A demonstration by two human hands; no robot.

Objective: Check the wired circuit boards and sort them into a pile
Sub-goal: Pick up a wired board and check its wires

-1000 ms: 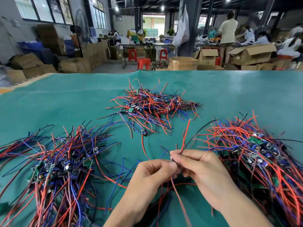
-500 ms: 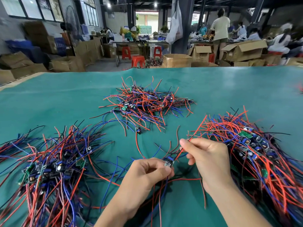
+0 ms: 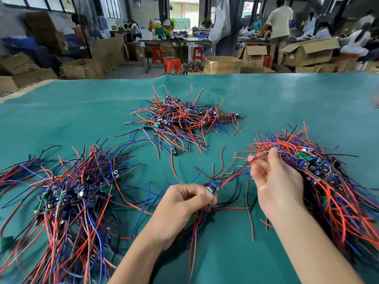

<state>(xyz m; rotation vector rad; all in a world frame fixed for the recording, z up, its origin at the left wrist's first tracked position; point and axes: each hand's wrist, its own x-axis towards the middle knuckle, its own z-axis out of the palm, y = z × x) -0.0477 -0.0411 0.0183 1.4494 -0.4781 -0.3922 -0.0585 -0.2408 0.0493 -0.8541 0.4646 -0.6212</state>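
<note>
Teal cloth-covered tabletop (image 3: 266, 95): small wired circuit board (image 3: 212, 187) at centre, pinched by left hand (image 3: 184, 201) fingers; right hand (image 3: 274, 181) at 3 o'clock, fingers curled round its red wire (image 3: 235, 176). Tangled board piles at 9 o'clock (image 3: 71, 191), 12 o'clock (image 3: 184, 119), 3 o'clock (image 3: 328, 177).
</note>
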